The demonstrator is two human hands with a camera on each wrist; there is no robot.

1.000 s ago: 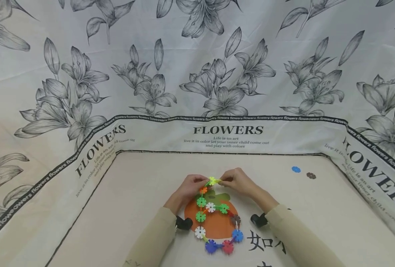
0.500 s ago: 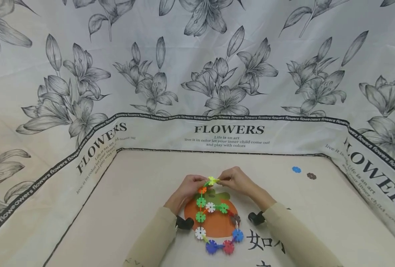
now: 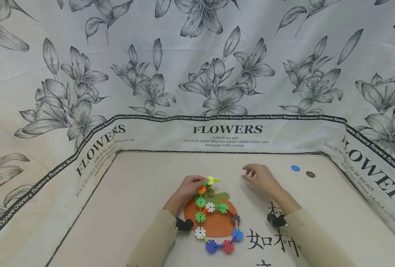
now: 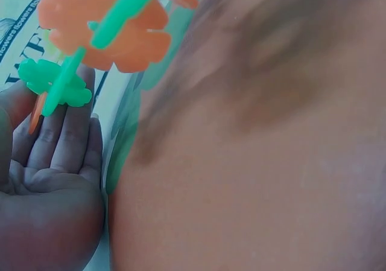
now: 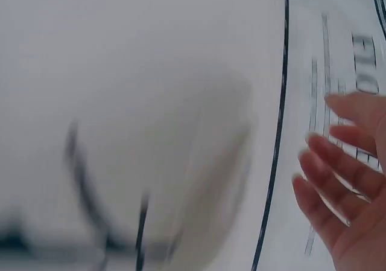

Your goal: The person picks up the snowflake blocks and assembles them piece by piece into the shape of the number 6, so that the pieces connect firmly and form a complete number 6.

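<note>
A chain of colourful notched plastic snowflake discs [image 3: 200, 217] forms a loop below with a tail running up from it. At the top of the tail, my left hand [image 3: 188, 188] pinches the chain beside the yellow disc [image 3: 210, 180], just above an orange disc [image 3: 202, 190]. In the left wrist view a green disc [image 4: 72, 90] sits between thumb and fingers. My right hand [image 3: 262, 180] is off to the right of the chain, fingers loosely bent and holding nothing; the right wrist view shows its fingers [image 5: 319, 201] spread apart.
Two loose discs, one blue [image 3: 295, 168] and one brown [image 3: 310, 174], lie at the back right of the tablecloth [image 3: 144, 178]. An orange persimmon print [image 3: 217, 224] lies under the chain, with black characters [image 3: 259, 239] to its right. A flowered curtain [image 3: 231, 133] encloses the back and sides.
My right hand has let go of the yellow piece at the chain's top and moved right. The left hand and the chain have stayed nearly in place.
</note>
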